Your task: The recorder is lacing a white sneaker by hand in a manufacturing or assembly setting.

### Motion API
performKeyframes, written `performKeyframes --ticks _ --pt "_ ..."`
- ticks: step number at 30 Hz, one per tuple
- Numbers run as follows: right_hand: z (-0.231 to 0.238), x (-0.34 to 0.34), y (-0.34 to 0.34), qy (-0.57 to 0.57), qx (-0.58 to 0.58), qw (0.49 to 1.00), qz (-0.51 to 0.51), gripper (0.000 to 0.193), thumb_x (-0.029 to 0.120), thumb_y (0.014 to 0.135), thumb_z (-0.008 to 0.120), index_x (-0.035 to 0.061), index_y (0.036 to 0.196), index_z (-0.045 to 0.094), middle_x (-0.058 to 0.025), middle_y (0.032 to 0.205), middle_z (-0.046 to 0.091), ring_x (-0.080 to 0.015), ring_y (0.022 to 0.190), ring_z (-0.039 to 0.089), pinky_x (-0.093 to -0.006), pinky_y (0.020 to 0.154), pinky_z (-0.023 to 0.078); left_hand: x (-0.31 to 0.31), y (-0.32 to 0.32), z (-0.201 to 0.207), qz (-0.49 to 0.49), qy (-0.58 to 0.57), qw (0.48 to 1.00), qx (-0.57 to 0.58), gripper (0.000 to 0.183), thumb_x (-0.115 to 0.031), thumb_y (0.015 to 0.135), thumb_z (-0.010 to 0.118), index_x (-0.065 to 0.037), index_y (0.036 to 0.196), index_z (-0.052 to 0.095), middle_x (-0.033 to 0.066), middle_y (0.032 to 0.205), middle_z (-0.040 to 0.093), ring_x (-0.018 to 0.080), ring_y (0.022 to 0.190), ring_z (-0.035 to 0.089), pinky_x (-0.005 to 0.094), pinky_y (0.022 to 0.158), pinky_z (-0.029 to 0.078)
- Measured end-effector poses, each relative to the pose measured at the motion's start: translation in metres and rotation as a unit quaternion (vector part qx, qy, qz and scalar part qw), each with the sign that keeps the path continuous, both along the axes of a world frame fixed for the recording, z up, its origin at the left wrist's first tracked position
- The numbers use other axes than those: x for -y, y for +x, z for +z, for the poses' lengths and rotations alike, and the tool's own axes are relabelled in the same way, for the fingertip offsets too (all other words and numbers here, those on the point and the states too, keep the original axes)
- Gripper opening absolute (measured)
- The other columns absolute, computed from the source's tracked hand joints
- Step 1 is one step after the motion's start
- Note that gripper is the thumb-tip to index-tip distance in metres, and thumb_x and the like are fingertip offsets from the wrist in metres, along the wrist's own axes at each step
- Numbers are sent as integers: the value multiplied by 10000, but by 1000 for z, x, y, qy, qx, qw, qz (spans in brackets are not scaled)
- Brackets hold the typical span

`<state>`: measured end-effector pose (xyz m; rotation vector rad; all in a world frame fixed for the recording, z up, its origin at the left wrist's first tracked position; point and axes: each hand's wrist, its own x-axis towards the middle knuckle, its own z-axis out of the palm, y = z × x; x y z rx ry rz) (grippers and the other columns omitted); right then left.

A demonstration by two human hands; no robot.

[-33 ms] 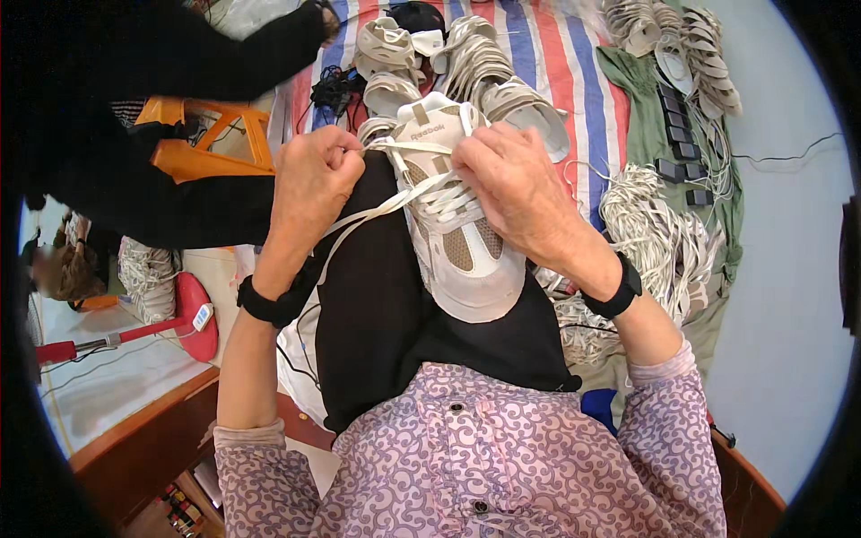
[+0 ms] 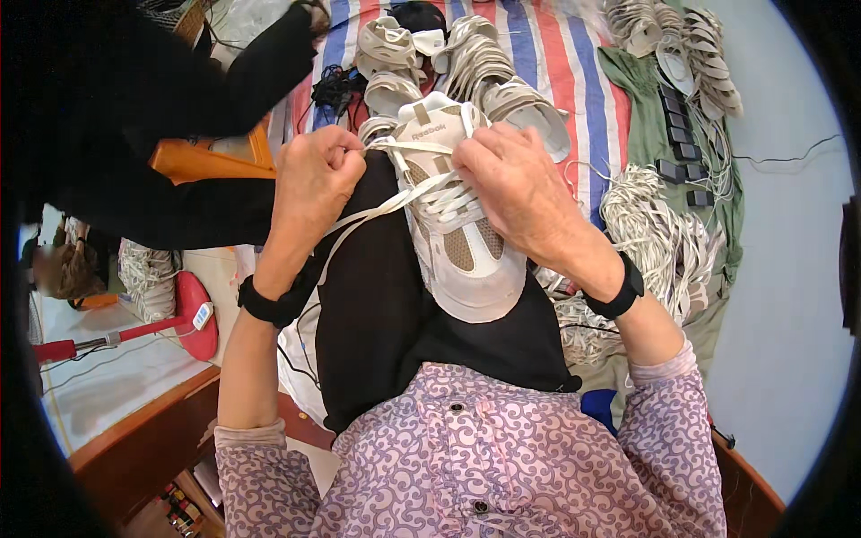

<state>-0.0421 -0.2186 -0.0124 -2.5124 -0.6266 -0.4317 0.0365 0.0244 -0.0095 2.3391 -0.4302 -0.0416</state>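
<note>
A beige and white sneaker (image 2: pixel 480 291) lies across my black-trousered thighs with its toe toward me. Its white shoelace (image 2: pixel 381 209) is threaded through the lower eyelets, and loose lengths trail left over my thigh. My left hand (image 2: pixel 316 170) is closed in a pinch left of the tongue, gripping a lace that stretches across the tongue to the right. On the other side, my right hand (image 2: pixel 516 184) is closed against the sneaker's right eyelet edge. Its fingertips are hidden behind the hand, so whether it also pinches lace is unclear.
Nested shoe uppers (image 2: pixel 475 58) lie ahead on a striped sheet (image 2: pixel 574 81). A heap of white laces (image 2: pixel 650 224) is at right, near small black boxes (image 2: pixel 677 121). Someone in dark clothing (image 2: pixel 215 125) is at far left, by an orange stool (image 2: pixel 211 161).
The dark-clothed person at far left has shifted slightly, covering more of the orange stool. My hands and the sneaker have hardly moved.
</note>
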Motion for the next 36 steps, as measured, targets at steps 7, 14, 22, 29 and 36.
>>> performKeyframes --ticks 7,14,22,29,36 --pt "13 17 3 177 -198 959 102 113 -35 821 593 8 924 613 -107 833 661 -255 748 650 -345 681 484 4 9 -2 -32 48 991 124 110 -71 818 624 16 840 687 60 530 492 110 481 463 294 499 391" --pt "5 52 11 422 -429 794 82 130 59 948 605 -6 1048 657 -15 841 669 -78 770 623 -206 723 488 2 60 3 -25 122 969 214 136 -100 820 614 1 837 702 146 559 557 209 507 591 344 536 469" --pt "-11 79 4 502 -440 731 141 189 125 964 624 4 1108 647 -37 895 702 -90 837 658 -231 813 496 -122 144 25 58 290 935 196 197 -190 820 644 -6 852 708 202 724 662 332 677 674 384 621 522" --pt "-1 74 13 455 -428 774 108 219 147 966 630 6 1133 650 -43 883 706 -93 836 661 -228 814 491 -332 164 92 101 380 900 187 292 -276 881 622 5 910 694 213 807 676 367 794 682 430 696 512" --pt "-5 37 21 361 -305 880 45 128 72 912 641 8 1004 702 -46 890 715 -113 800 653 -256 744 490 -465 140 132 144 419 875 197 353 -291 927 590 61 908 594 120 687 522 193 661 514 350 625 409"
